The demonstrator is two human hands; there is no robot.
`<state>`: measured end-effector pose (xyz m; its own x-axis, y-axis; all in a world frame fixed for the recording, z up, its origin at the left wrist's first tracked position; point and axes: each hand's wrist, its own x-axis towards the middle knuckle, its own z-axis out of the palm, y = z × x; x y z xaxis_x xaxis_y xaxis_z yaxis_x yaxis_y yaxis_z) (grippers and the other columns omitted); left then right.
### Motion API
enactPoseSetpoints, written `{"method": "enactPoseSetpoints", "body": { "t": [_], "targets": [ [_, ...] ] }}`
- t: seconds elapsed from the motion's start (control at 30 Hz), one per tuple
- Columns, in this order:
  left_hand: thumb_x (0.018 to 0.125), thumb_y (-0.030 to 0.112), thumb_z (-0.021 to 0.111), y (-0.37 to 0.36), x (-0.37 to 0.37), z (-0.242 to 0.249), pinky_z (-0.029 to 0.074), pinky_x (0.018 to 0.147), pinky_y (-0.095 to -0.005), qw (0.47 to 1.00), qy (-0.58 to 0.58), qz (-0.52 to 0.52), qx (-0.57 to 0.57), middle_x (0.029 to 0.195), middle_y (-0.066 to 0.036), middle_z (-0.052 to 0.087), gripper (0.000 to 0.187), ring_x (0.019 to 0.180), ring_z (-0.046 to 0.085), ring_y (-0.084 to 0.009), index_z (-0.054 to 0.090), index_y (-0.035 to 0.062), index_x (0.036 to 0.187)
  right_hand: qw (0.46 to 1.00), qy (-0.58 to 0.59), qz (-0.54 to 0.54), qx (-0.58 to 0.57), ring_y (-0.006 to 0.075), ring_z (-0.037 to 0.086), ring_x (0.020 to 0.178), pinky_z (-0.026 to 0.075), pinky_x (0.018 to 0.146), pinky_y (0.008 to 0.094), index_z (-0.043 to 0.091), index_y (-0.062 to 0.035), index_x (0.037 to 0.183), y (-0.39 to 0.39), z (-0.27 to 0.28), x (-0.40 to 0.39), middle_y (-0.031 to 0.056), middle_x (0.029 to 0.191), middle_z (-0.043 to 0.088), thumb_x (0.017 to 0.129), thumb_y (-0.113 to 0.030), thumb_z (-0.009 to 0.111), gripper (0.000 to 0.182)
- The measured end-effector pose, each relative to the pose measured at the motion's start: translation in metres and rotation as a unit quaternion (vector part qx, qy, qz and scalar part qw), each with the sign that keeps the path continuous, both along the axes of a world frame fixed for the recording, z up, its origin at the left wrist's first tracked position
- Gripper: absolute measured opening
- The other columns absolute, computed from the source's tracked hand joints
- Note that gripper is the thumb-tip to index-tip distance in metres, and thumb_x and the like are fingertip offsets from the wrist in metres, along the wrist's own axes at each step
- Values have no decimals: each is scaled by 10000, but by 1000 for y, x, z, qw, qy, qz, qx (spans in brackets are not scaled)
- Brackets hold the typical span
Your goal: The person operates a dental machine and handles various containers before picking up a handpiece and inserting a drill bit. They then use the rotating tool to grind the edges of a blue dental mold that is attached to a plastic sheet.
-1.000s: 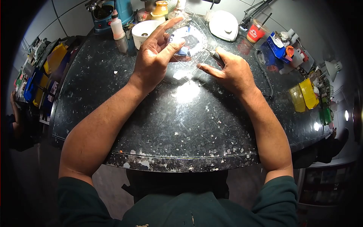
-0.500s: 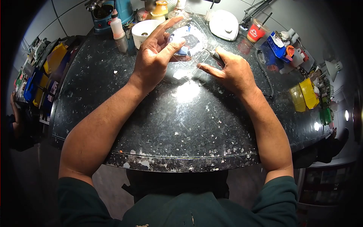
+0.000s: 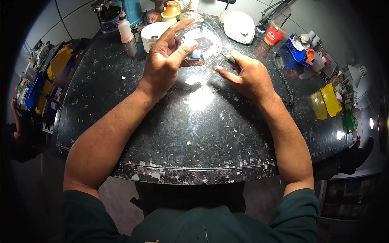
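Note:
My left hand [image 3: 164, 60] holds a clear plastic blister pack [image 3: 204, 45] with blue and dark contents, thumb pressed on its near edge and fingers spread behind it. My right hand [image 3: 249, 77] grips a thin dark tool [image 3: 230, 59] whose tip rests at the pack's right edge, with the index finger stretched along the clear plastic. Both hands work over the far middle of a black speckled table [image 3: 182, 129].
A white bowl [image 3: 156, 32], a white bottle [image 3: 125, 28] and a blue machine [image 3: 117, 12] stand at the far left. A white round device [image 3: 240, 26], a red cup [image 3: 274, 34], a coiled black cable [image 3: 283, 79] and coloured bins [image 3: 326, 101] sit right. Shelves with parts line the left.
The pack has tilted slightly in my left hand and my right index finger has shifted a little closer to it. The arms have hardly moved.

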<state>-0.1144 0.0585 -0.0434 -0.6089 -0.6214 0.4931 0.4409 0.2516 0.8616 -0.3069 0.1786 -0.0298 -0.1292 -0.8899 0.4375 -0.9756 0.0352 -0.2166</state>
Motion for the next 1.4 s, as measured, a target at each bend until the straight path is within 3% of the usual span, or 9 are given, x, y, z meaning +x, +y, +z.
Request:
{"method": "enactPoseSetpoints", "body": {
  "t": [0.13, 0.2, 0.5, 0.67, 0.73, 1.03, 1.13, 1.23, 1.4],
  "targets": [
    [965, 113, 519, -5, 0, -1, 563, 964, -415, 989, 63, -97, 89, 1345, -140, 527, 546, 1156, 610, -215, 352, 68, 1483, 964, -231, 51, -121, 250, 669, 640, 514, 591, 370, 662, -36, 887, -5, -2, -12, 83, 712, 677, 900, -382, 661, 346],
    [974, 122, 510, -1, 1, 1, 519, 1025, -435, 979, 50, -147, 132, 1386, -134, 491, 568, 1213, 570, -205, 308, 78, 1503, 866, -499, 34, -19, 14, 428, 509, 328, 432, 222, 657, -69, 843, 8, 24, 1, -78, 609, 475, 921, -249, 692, 199],
    [879, 539, 602, -7, 8, 10, 445, 1069, -530, 878, 17, -373, 301, 1431, -270, 414, 926, 1280, 515, -315, 218, -15, 1514, 750, -657, 58, -38, 17, 346, 472, 295, 420, 202, 623, -67, 892, 6, 17, -22, -93, 605, 405, 865, -182, 749, 173],
    [938, 335, 614, -6, 4, 3, 566, 916, -352, 926, -103, -319, 176, 1269, -124, 595, 603, 1050, 655, -187, 436, 75, 1452, 791, -609, 56, -3, 24, 350, 437, 279, 410, 209, 652, -55, 914, 7, 20, 3, -79, 560, 435, 867, -190, 756, 177],
    [915, 183, 675, -10, 5, 0, 569, 845, -307, 950, -155, -238, 129, 1001, -40, 665, 470, 862, 638, -89, 561, 103, 1364, 819, -571, 63, -7, 18, 379, 435, 282, 406, 206, 664, -56, 907, 7, 19, 5, -65, 559, 473, 869, -210, 761, 186],
    [915, 118, 636, -10, 4, 2, 558, 790, -254, 970, -142, -176, 89, 1024, -66, 681, 435, 859, 648, -102, 565, 6, 1328, 855, -516, 34, -23, 35, 437, 465, 337, 428, 214, 666, -53, 908, 5, 12, 7, -54, 588, 532, 873, -239, 763, 212],
    [927, 115, 612, -17, 2, 1, 558, 774, -246, 978, -115, -143, 98, 1040, -73, 684, 400, 849, 649, -101, 576, -14, 1304, 929, -336, 58, -144, 93, 498, 529, 423, 499, 263, 648, -40, 875, 1, 8, 5, -3, 623, 576, 860, -285, 770, 274],
    [926, 119, 613, -23, 5, 3, 543, 720, -209, 982, -160, -96, 42, 1044, -76, 691, 358, 811, 638, -90, 613, -9, 1261, 994, -94, 54, 12, 197, 553, 573, 470, 571, 340, 619, -20, 818, 5, 12, -4, 105, 668, 594, 818, -466, 760, 468],
    [920, 136, 622, -20, 5, 3, 524, 679, -197, 981, -175, -68, 48, 991, -47, 694, 350, 766, 616, -72, 632, 17, 1249, 993, -23, 69, 91, 291, 602, 619, 485, 605, 388, 628, -30, 817, 4, 10, -7, 143, 670, 600, 758, -560, 771, 552]
  ]
}}
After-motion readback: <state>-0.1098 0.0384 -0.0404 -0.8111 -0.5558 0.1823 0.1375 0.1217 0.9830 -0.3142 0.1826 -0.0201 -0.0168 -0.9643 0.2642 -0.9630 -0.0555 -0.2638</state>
